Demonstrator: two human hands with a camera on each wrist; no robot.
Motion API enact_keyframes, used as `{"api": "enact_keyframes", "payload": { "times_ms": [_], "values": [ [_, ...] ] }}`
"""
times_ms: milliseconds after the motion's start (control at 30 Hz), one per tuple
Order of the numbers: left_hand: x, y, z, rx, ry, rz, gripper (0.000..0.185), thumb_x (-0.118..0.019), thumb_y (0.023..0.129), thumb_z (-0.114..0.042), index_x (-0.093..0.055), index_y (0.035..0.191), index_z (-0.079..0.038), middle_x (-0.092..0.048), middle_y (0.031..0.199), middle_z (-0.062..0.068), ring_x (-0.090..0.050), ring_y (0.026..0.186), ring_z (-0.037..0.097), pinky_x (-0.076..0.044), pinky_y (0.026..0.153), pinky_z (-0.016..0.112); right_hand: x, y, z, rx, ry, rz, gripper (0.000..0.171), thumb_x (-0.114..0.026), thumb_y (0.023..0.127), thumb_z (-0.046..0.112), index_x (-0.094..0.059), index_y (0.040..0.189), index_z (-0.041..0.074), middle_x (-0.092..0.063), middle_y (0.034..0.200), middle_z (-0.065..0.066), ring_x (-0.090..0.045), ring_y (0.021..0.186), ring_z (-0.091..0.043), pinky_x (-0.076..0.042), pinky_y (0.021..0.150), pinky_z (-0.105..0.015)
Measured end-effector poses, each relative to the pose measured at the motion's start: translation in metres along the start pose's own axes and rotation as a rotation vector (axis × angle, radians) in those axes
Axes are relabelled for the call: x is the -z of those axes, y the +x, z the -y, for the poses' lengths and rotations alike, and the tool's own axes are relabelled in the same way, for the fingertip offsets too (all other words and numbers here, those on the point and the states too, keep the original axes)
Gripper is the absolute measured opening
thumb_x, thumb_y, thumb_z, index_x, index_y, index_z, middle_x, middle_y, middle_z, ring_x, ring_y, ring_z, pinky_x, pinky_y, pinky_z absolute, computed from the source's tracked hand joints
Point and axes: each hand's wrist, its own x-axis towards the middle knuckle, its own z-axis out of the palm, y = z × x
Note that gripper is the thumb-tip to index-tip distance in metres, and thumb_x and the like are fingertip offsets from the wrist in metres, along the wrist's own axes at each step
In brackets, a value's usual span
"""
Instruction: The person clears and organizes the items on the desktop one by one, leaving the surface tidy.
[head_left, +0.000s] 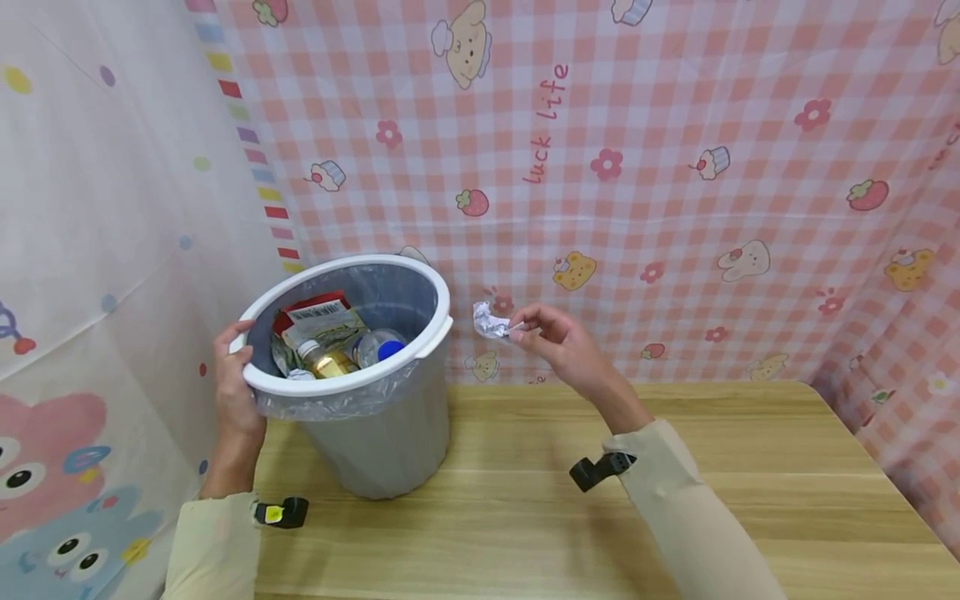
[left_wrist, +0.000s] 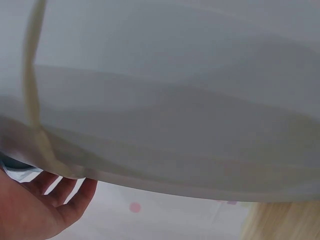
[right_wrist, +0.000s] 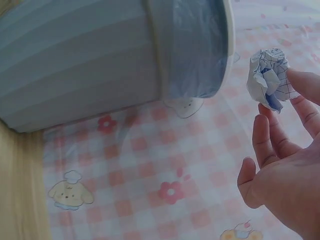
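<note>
Nearest, two cream sleeves (head_left: 693, 517) over the wooden desk (head_left: 675, 467), each with a small black wrist clip.

Left hand (head_left: 234, 387) clamped on the near-left rim of the grey bin (head_left: 390, 442), fingers hooked over the white rim band, thumb on the outside; in the left wrist view only the bin wall fills the picture, with the fingers (left_wrist: 55, 192) spread under it. Bin tipped toward the wearer and to the right, base on the desk, clear liner (head_left: 330, 400) folded out under the rim.

Inside the bin: a red and white packet (head_left: 315, 315), a small bottle of amber liquid (head_left: 326, 360) with a white cap, a clear bottle with a blue cap (head_left: 381, 346).

Right hand (head_left: 558, 333) raised above the far edge of the desk, just right of the bin rim, pinching a crumpled ball of paper (head_left: 489, 320) between thumb and forefinger, the other fingers loosely curled. Paper ball held in the air, outside the bin, level with the rim and near it but apart. In the right wrist view, the ball (right_wrist: 269, 77) white with a printed grid and a blue patch, gripped at its right side by the fingertips (right_wrist: 305, 82), the bin rim just to its left.

Behind, a pink checked cloth (head_left: 675, 167) printed with bears, strawberries, flowers and the words "luck life"; to the left, a pale cloth (head_left: 97, 208) with dots and cartoon faces.
</note>
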Motion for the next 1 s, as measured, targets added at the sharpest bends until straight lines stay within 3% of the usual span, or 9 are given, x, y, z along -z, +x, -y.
{"api": "enact_keyframes", "payload": {
  "times_ms": [267,567,1000],
  "values": [
    [0.001,0.001,0.001,-0.006,0.006,-0.002,0.044,-0.027,0.101,-0.025,-0.038,0.143,-0.017,-0.028,0.154,0.002,-0.030,0.135,0.021,-0.020,0.118,0.039,-0.009,0.015,0.021,0.047,0.013,0.005,0.011,-0.058,0.098,0.011,-0.058,0.108,0.006,-0.056,0.105,-0.007,-0.055,0.094,-0.018,-0.047,0.084,-0.028],
    [-0.001,0.000,0.000,-0.015,-0.014,-0.005,0.043,-0.027,0.101,-0.022,-0.040,0.141,-0.015,-0.030,0.151,0.002,-0.031,0.135,0.022,-0.022,0.116,0.035,-0.026,0.033,0.039,0.094,0.025,0.008,0.012,-0.060,0.097,0.008,-0.059,0.108,0.004,-0.058,0.099,-0.007,-0.056,0.089,-0.018,-0.047,0.080,-0.028],
    [-0.001,0.001,0.000,-0.033,-0.031,-0.005,0.043,-0.027,0.100,-0.022,-0.041,0.140,-0.014,-0.031,0.150,0.003,-0.032,0.134,0.023,-0.023,0.115,0.035,-0.053,0.057,0.055,0.115,-0.023,0.056,0.016,-0.063,0.096,0.010,-0.062,0.111,0.004,-0.063,0.103,-0.007,-0.058,0.094,-0.032,-0.048,0.081,-0.033]
  ]
}}
